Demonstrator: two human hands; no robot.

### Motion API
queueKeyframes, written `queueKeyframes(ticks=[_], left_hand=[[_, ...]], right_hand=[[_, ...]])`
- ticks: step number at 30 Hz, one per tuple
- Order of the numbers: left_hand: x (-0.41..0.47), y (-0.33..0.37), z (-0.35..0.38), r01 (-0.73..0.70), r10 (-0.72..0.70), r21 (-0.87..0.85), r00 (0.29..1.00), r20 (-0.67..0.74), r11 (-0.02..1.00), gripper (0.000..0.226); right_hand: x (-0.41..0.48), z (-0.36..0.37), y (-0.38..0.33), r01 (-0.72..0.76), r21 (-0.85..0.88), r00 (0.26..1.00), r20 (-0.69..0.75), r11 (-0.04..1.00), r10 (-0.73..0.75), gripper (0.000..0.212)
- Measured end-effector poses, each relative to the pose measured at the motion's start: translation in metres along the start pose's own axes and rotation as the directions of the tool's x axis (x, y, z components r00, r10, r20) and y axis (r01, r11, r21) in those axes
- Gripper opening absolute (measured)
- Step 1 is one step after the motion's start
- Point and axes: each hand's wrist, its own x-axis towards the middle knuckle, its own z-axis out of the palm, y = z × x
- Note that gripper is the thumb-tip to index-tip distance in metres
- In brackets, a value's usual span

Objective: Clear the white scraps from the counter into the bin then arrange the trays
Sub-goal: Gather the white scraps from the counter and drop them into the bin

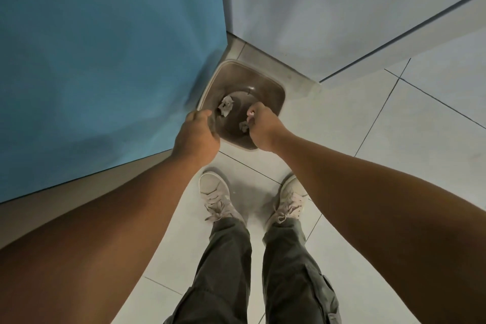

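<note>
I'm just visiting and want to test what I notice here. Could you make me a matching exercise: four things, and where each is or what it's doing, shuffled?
Things
1 bin
2 left hand
3 right hand
4 crumpled scrap

Places or states
A pinching a small white bit
B on the tiled floor, in the corner
C lying inside the bin
D fingers curled, above the bin's left edge

Pairs: 1-B, 2-D, 3-A, 4-C
</note>
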Motion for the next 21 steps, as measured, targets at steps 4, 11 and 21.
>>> queueKeyframes(ticks=[4,11,21], left_hand=[[-0.009,-0.003,0.002,-0.051,0.051,0.012,0.999,0.000,0.999,0.054],[-0.046,0.027,-0.031,-0.058,0.059,-0.029,0.998,0.005,0.998,0.057],[-0.133,0.139,-0.164,-0.168,0.165,-0.003,0.975,-0.149,0.986,0.055]], right_hand=[[-0.001,0.000,0.008,-0.022,-0.016,0.999,-0.026,1.000,0.022,0.050],[-0.057,-0.043,-0.003,0.001,-0.095,1.000,-0.009,0.995,-0.001,0.060],[-0.207,-0.161,-0.095,0.267,-0.206,0.948,-0.121,0.942,-0.295,0.058]])
